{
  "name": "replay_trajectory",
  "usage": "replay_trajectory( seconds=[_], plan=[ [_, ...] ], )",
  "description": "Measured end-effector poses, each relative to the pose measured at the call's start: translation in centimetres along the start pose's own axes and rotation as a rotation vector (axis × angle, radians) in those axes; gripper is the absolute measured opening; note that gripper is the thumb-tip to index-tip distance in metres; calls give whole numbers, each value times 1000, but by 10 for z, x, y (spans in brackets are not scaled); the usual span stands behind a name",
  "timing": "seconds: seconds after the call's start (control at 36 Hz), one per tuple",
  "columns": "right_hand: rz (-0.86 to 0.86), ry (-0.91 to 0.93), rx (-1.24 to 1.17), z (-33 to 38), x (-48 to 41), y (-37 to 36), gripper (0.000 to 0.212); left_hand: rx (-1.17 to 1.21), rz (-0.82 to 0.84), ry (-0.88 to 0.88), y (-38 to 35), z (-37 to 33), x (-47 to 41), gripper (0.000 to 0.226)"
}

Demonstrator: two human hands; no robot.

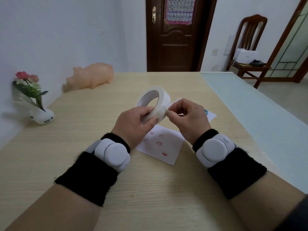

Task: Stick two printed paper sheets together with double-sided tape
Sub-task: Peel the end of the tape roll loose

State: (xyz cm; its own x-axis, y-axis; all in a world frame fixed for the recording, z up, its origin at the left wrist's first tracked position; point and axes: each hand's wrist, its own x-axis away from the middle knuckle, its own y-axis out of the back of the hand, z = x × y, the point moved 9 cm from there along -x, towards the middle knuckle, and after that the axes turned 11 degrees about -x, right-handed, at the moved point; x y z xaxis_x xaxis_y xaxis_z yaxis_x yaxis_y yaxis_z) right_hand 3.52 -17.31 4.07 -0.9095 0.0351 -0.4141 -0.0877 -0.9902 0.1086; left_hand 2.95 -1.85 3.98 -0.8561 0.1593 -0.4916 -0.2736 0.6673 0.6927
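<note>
**Desk:** What are the hands doing?

**Me:** On my feed the left hand (133, 122) grips the tape roll (155, 100). Its fingers curl over the near rim and the thumb presses the outer band. The roll is held tilted above the middle of the table (83, 147), with its hole facing toward 10 o'clock. The right hand (188, 119) meets it from 3 o'clock, thumb and forefinger pinched on the roll's outer layer at its near right edge. The other fingers are curled in. I cannot tell whether any tape has lifted free.

**Desk:** And the paper?

**Me:** One printed sheet (160, 145) lies flat under the hands at about 6 o'clock from the roll, showing small red prints. The left wrist covers its near left corner. The second sheet (210, 116) lies at 3 o'clock, mostly hidden behind the right hand. A small blue object (206, 112) rests on it, too covered to identify.

**Desk:** Anything else around?

**Me:** Both wrists carry white devices (115, 154) over black bands. A pink pig figure (91, 75) sits at 11 o'clock by the wall, and a white vase of flowers (31, 97) stands at 9 o'clock. A pale glass strip (241, 105) runs along the table's right edge. Beyond the table there is a dark door (175, 39) at 12 o'clock and a wooden chair (250, 47) at 2 o'clock.
</note>
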Motion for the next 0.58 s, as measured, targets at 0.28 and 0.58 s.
replay_trajectory(
  seconds=[0.28,0.58],
  plan=[
    [-7,-19,-41,-1,1,0,24,-65,-26,29,5,3,-1,34],
    [5,11,-76,3,3,-3,24,-28,-46,87,6,14,-2,17]
  ],
)
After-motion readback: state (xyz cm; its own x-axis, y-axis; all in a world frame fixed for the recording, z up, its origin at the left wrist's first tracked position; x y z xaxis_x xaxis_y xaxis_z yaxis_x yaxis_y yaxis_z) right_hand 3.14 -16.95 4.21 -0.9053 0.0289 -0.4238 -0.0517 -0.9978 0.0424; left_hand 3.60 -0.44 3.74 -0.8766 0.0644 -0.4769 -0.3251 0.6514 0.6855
